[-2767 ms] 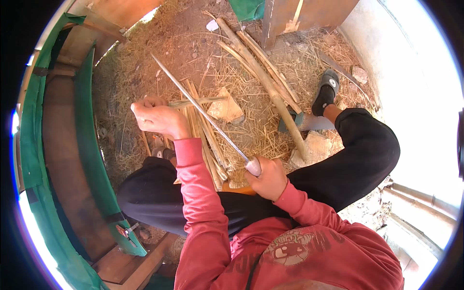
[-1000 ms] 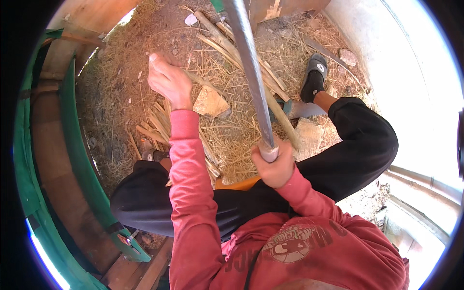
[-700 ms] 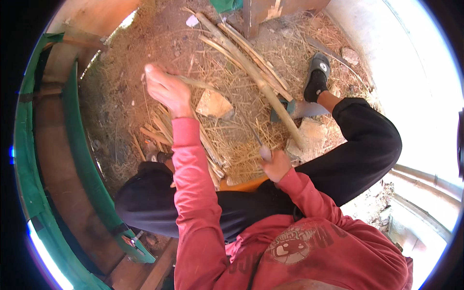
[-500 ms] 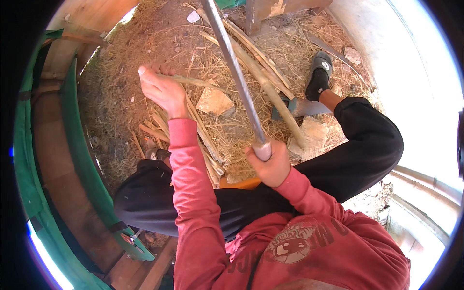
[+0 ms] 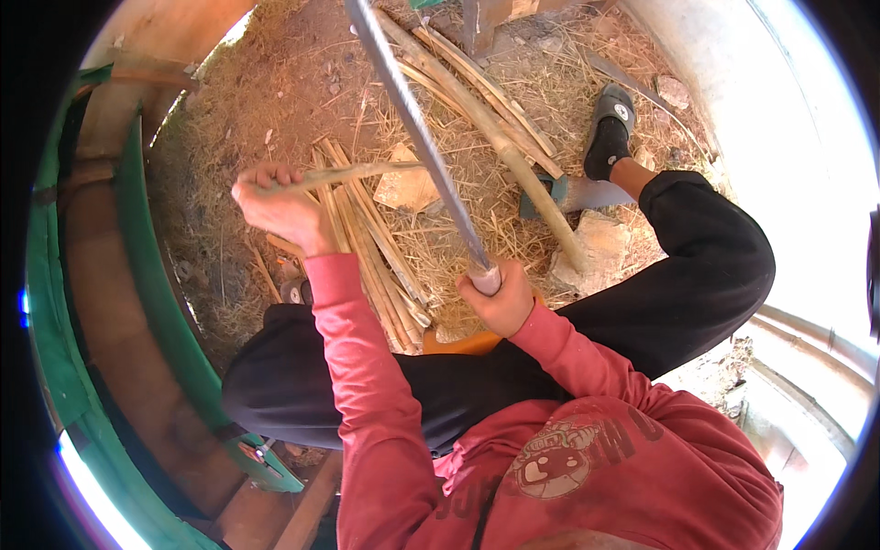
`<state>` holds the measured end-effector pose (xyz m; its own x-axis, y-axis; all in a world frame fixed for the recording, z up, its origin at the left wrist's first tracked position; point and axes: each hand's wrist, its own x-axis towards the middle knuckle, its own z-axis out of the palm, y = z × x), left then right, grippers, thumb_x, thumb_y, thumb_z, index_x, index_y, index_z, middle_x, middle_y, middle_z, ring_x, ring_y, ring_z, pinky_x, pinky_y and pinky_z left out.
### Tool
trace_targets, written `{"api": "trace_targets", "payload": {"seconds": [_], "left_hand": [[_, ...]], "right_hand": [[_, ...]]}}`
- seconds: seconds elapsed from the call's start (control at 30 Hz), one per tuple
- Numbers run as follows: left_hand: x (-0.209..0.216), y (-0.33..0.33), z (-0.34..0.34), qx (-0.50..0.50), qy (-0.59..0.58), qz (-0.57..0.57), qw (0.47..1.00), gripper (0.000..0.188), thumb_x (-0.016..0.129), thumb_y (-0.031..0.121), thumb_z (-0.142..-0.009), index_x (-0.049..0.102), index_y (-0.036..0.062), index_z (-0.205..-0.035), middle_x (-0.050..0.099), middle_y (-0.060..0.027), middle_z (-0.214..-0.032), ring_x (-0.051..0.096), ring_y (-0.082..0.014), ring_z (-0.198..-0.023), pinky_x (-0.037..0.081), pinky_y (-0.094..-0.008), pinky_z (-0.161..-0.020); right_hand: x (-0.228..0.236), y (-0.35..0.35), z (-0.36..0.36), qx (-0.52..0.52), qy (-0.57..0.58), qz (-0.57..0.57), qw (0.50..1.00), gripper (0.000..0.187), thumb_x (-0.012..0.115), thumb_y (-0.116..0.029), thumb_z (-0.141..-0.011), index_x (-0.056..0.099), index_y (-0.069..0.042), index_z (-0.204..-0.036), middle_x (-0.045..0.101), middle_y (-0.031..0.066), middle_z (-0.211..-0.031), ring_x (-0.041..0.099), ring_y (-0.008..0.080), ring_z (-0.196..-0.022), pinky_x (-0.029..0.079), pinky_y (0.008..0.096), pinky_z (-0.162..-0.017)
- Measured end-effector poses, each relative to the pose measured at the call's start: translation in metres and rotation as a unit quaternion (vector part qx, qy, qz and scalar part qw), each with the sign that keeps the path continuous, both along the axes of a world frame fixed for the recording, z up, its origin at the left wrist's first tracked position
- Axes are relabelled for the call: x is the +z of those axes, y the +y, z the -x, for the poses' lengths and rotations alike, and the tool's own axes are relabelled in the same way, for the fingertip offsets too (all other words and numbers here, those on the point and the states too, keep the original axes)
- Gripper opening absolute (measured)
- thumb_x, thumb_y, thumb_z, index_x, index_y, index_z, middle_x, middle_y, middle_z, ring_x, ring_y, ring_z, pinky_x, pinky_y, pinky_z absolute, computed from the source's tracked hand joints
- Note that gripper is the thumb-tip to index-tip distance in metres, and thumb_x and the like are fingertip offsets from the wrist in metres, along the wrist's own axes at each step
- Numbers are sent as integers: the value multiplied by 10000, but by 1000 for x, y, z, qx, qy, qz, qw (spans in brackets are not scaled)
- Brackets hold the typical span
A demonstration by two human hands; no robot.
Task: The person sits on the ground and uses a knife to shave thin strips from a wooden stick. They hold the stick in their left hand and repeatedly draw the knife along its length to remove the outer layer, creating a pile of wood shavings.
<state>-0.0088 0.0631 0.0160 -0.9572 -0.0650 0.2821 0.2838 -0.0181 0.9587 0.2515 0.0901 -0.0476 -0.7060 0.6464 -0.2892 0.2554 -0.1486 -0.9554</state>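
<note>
My right hand (image 5: 506, 301) is wrapped round the pale handle of a long machete (image 5: 423, 137). Its narrow grey blade rises up and to the left, past the top of the view. Farther left, my left hand (image 5: 280, 206) is closed on one end of a thin bamboo strip (image 5: 367, 170). The strip points right, and its far end meets or passes behind the blade; I cannot tell which. Below it, next to my left wrist, lies a bundle of split bamboo strips (image 5: 371, 266). A flat tan stone or block (image 5: 406, 183) sits on the ground beyond the strip.
A bamboo pole (image 5: 500, 142) and more split pieces (image 5: 490, 82) lie across the straw-strewn ground, the pole's near end by a pale rock (image 5: 594, 249). My shod foot (image 5: 610, 133) rests at the right. A green-edged wooden structure (image 5: 137, 275) stands left, a white wall (image 5: 788, 165) right.
My left hand has shifted left and slightly nearer with the strip, uncovering more of the bundle. The machete has moved a little to the left.
</note>
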Motion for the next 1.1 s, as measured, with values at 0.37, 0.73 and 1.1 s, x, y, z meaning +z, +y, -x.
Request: {"api": "trace_targets", "payload": {"seconds": [0.37, 0.73, 1.1], "left_hand": [[-20, -31, 16, 37, 22, -46, 998, 264, 269, 307, -947, 313, 112, -774, 429, -85, -626, 380, -172, -550, 382, -327, -522], [-8, -6, 1, 27, 15, -50, 998, 318, 268, 341, -969, 321, 102, -766, 398, -71, -634, 372, -160, -543, 359, -316, -495], [-5, 14, -8, -5, 40, 9, 999, 405, 219, 373, -998, 325, 84, -736, 414, -69, -610, 395, -165, -541, 373, -314, -499]], "right_hand": [[-32, 6, -5, 140, -173, -78, 972, 191, 614, -148, -753, 648, -9, -879, 640, 261, -768, 645, 420, -775, 512, 474, -721], [-56, -7, -10, 115, -250, -71, 959, 210, 623, -155, -739, 639, 11, -867, 623, 250, -710, 626, 438, -698, 512, 478, -677], [-71, -8, -6, 85, -260, -63, 960, 253, 613, -156, -762, 653, 38, -918, 623, 269, -724, 630, 446, -710, 513, 477, -703]]}}
